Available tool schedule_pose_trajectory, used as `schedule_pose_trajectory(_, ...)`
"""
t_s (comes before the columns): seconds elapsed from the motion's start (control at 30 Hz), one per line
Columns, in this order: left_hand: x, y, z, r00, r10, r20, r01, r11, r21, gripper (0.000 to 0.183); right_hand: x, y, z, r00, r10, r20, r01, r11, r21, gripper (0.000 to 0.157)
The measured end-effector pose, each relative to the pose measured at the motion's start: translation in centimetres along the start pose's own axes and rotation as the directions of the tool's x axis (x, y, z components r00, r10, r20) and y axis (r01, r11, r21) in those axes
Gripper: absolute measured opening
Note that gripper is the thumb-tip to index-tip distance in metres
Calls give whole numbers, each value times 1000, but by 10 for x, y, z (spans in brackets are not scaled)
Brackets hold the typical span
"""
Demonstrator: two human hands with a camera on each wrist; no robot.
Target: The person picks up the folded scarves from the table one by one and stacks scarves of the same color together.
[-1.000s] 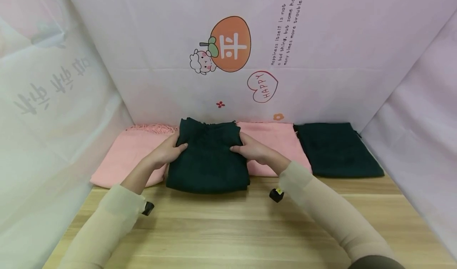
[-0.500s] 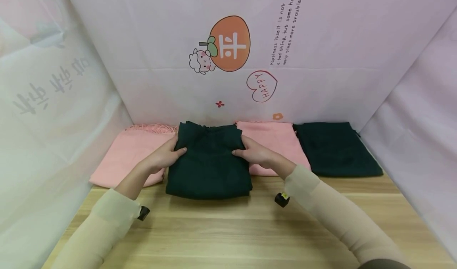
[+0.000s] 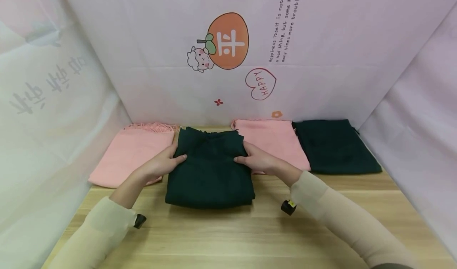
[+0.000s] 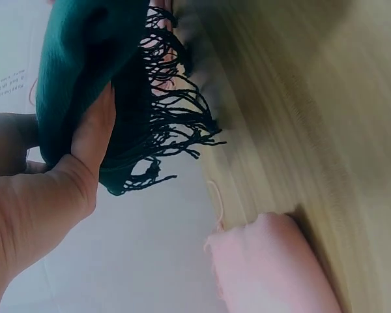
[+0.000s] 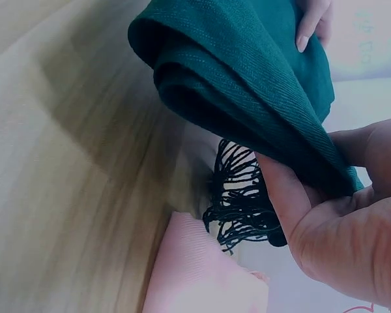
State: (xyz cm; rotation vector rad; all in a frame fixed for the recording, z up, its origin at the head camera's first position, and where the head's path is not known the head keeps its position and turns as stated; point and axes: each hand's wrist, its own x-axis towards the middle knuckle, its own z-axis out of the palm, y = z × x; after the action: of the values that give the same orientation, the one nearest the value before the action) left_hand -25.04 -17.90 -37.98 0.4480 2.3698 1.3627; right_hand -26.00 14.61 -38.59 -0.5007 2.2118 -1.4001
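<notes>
A folded dark green scarf [image 3: 210, 173] with a fringe is held between both hands, lifted off the wooden table. On its left edge my left hand [image 3: 162, 162] pinches the cloth, thumb on top and fingers beneath. My right hand [image 3: 258, 160] grips the opposite edge the same way. In the left wrist view the green fringe [image 4: 176, 124] hangs down past the fingers. The right wrist view shows the scarf's layered folds [image 5: 215, 98] above the table, with the fringe below them.
A folded pink scarf [image 3: 133, 154] lies to the left, its fringe toward the back wall [image 3: 160, 62]. Another pink scarf [image 3: 273, 142] and a second dark green scarf [image 3: 337, 146] lie side by side to the right. Bare wooden table [image 3: 221, 237] stretches in front.
Both hands have drawn the held green scarf toward the person, away from the back wall. More of the table behind it shows between the two pink scarves.
</notes>
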Motion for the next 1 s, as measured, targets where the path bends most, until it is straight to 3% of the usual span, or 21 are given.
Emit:
schedule_pose_trajectory(0.13, -4, -1, 4, 999, -45, 20, 45, 999, -2, 76, -5, 3, 1, 1000, 12, 13, -12, 1000, 4, 61)
schedule_pose_trajectory(0.33, -11, -3, 9, 998, -26, 54, 26, 1000, 13, 74, -14, 6, 3, 999, 11, 42, -13, 999, 29, 47)
schedule_pose_trajectory(0.47, -13, -3, 11, 998, -30, 59, 28, 999, 28, 74, -18, 6, 4, 999, 17, 51, -20, 999, 47, 46)
schedule_pose_trajectory(1.0, -23, -8, 22, 990, -24, 142, 39, 994, -99, 65, -31, 15, 6, 989, 28, 144, -35, 998, 46, 45)
